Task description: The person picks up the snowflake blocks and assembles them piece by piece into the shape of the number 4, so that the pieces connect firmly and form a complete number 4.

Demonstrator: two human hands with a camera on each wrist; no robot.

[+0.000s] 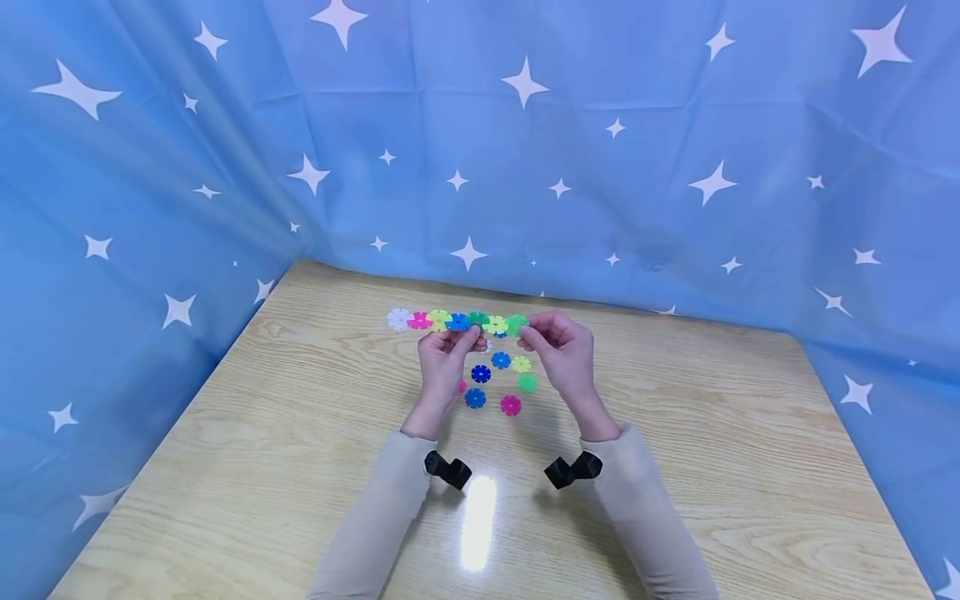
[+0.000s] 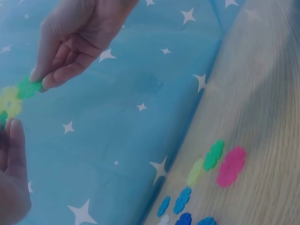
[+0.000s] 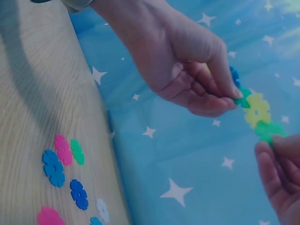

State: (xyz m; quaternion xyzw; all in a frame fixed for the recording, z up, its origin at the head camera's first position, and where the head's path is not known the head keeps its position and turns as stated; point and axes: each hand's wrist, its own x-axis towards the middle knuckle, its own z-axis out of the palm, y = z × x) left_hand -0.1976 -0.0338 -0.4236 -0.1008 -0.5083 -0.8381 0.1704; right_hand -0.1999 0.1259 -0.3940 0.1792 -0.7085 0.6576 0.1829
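Observation:
A row of joined, notched plastic discs (image 1: 438, 320) is held up above the table: white, pink, yellow, blue, dark green, yellow and light green from left to right. My left hand (image 1: 442, 365) pinches it at the dark green disc (image 1: 477, 319). At the row's right end, my right hand (image 1: 564, 354) pinches the light green disc (image 1: 516, 324) between thumb and fingers. The left wrist view shows the yellow disc (image 2: 10, 101) between the two hands. In the right wrist view, the left hand (image 3: 180, 70) partly hides the row's far part.
Several loose discs lie flat on the wooden table (image 1: 247, 433) below the hands, among them a pink disc (image 1: 511, 406), a blue disc (image 1: 475, 398) and a green disc (image 1: 527, 382). A blue star-patterned curtain (image 1: 570, 142) hangs behind the table and along its sides.

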